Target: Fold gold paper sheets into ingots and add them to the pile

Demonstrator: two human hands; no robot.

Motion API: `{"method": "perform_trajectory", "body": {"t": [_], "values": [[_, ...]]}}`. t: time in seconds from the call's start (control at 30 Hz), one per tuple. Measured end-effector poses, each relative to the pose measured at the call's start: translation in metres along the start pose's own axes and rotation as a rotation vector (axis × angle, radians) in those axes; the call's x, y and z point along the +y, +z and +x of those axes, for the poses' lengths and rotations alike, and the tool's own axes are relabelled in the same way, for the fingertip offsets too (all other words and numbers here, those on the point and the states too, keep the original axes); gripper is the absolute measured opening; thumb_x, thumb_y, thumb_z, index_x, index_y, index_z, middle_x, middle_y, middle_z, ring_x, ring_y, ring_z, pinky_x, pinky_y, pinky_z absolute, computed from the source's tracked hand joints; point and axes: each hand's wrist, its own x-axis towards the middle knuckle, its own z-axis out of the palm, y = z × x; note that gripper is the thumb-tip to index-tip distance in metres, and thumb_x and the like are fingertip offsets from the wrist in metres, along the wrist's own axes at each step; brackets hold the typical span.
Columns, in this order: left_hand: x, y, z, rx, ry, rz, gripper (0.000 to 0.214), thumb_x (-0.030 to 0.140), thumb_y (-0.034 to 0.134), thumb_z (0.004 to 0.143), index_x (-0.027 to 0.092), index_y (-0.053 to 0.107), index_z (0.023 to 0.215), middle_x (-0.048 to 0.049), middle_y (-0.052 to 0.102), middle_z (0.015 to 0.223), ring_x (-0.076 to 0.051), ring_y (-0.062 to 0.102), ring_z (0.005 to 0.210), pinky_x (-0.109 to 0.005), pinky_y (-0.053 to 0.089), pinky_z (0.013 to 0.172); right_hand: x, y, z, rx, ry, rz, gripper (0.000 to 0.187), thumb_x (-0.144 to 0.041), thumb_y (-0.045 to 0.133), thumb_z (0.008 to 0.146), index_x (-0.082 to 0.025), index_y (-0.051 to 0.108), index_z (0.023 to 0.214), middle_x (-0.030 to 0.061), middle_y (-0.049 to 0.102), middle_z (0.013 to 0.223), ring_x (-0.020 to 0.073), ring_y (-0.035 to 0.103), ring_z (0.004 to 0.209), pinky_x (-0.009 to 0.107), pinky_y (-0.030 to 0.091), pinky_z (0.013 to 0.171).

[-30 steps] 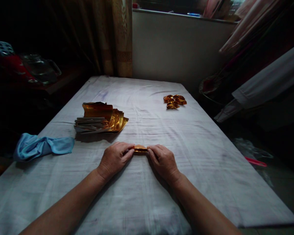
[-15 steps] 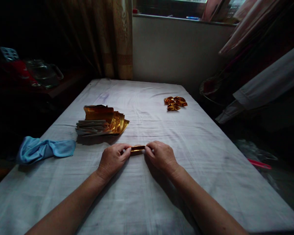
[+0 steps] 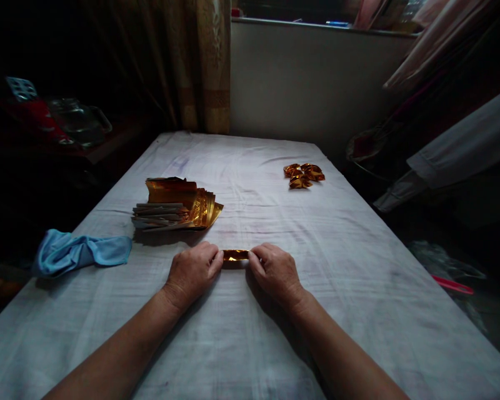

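Between my two hands runs a narrow folded strip of gold foil paper (image 3: 236,255), level and just above the cloth. My left hand (image 3: 195,272) pinches its left end between thumb and fingers. Its right end is pinched by my right hand (image 3: 276,272) in the same way; both ends are hidden by the fingers. Beyond my left hand lies a stack of gold foil paper sheets (image 3: 177,205), folded over and fanned, with grey undersides. Several folded gold foil pieces (image 3: 303,175) sit in a cluster toward the far right of the table.
A white cloth covers the table (image 3: 250,344). Crumpled at its left edge is a blue cloth (image 3: 83,253). A glass jug (image 3: 81,122) stands on a dark side table at left. Clothes (image 3: 462,144) hang on the right, above a pink-handled item (image 3: 453,285).
The gold strip has turned a little between my fingers, now showing a broad shiny face where a slot-like fold showed before. The whole view has shifted slightly.
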Motion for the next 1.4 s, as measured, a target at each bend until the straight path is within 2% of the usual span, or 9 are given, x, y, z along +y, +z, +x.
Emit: {"method": "perform_trajectory", "body": {"t": [0.2, 0.47, 0.67, 0.87, 1.07, 1.2, 1.4], "values": [[-0.0005, 0.0054, 0.0007, -0.062, 0.022, -0.067, 0.035, 0.033, 0.039, 0.101, 0.019, 0.061, 0.078, -0.005, 0.067, 0.082, -0.019, 0.063, 0.074, -0.029, 0.034, 0.062, 0.0044, 0.006, -0.0005, 0.059, -0.032, 0.044, 0.027, -0.023, 0.051, 0.093, -0.021, 0.063, 0.069, 0.0035, 0.067, 0.071, 0.016, 0.059, 0.069, 0.027, 0.035, 0.065], [-0.0019, 0.0082, 0.0015, -0.069, 0.004, -0.065, 0.032, 0.03, 0.04, 0.101, 0.019, 0.061, 0.081, -0.0052, 0.067, 0.082, -0.02, 0.063, 0.075, -0.029, 0.037, 0.063, 0.0059, 0.0102, -0.0003, 0.084, -0.077, 0.177, 0.03, -0.023, 0.046, 0.093, -0.021, 0.058, 0.065, 0.0023, 0.062, 0.066, 0.0151, 0.056, 0.064, 0.026, 0.035, 0.063], [0.0021, 0.0075, 0.0009, -0.074, 0.039, -0.075, 0.028, 0.029, 0.042, 0.101, 0.018, 0.063, 0.086, -0.0053, 0.068, 0.086, -0.019, 0.064, 0.08, -0.028, 0.039, 0.065, 0.0024, 0.0106, -0.0008, 0.109, -0.098, 0.25, 0.03, -0.023, 0.046, 0.093, -0.021, 0.056, 0.064, 0.0013, 0.06, 0.064, 0.014, 0.054, 0.062, 0.025, 0.036, 0.062], [0.0019, 0.0052, 0.0033, -0.097, -0.017, -0.041, 0.029, 0.031, 0.042, 0.101, 0.019, 0.064, 0.087, -0.0051, 0.069, 0.087, -0.019, 0.064, 0.079, -0.028, 0.039, 0.064, 0.001, 0.0059, -0.0004, 0.15, -0.139, 0.289, 0.03, -0.022, 0.046, 0.092, -0.021, 0.057, 0.065, 0.0009, 0.058, 0.063, 0.0135, 0.053, 0.061, 0.025, 0.035, 0.062], [-0.0041, 0.005, 0.0039, -0.049, -0.018, -0.253, 0.026, 0.032, 0.042, 0.099, 0.021, 0.062, 0.088, -0.003, 0.067, 0.089, -0.017, 0.063, 0.082, -0.027, 0.042, 0.07, 0.0025, 0.0046, -0.0002, 0.096, -0.079, 0.415, 0.028, -0.025, 0.046, 0.092, -0.021, 0.061, 0.068, 0.0005, 0.06, 0.064, 0.0131, 0.055, 0.06, 0.023, 0.039, 0.061], [-0.004, 0.0058, 0.0046, -0.007, 0.024, -0.448, 0.028, 0.033, 0.039, 0.097, 0.021, 0.059, 0.081, -0.0028, 0.064, 0.082, -0.017, 0.061, 0.078, -0.027, 0.043, 0.071, 0.0038, 0.0049, 0.0006, 0.074, -0.004, 0.502, 0.029, -0.029, 0.046, 0.091, -0.021, 0.061, 0.068, 0.0005, 0.061, 0.064, 0.013, 0.055, 0.059, 0.023, 0.041, 0.059], [-0.0021, 0.0052, 0.0065, 0.034, -0.01, -0.624, 0.031, 0.035, 0.04, 0.095, 0.021, 0.057, 0.074, -0.0013, 0.061, 0.074, -0.016, 0.059, 0.071, -0.026, 0.043, 0.066, 0.0052, 0.0054, 0.0017, 0.101, -0.009, 0.405, 0.029, -0.028, 0.046, 0.091, -0.021, 0.062, 0.069, 0.0022, 0.064, 0.066, 0.0141, 0.058, 0.063, 0.024, 0.041, 0.062]]}}
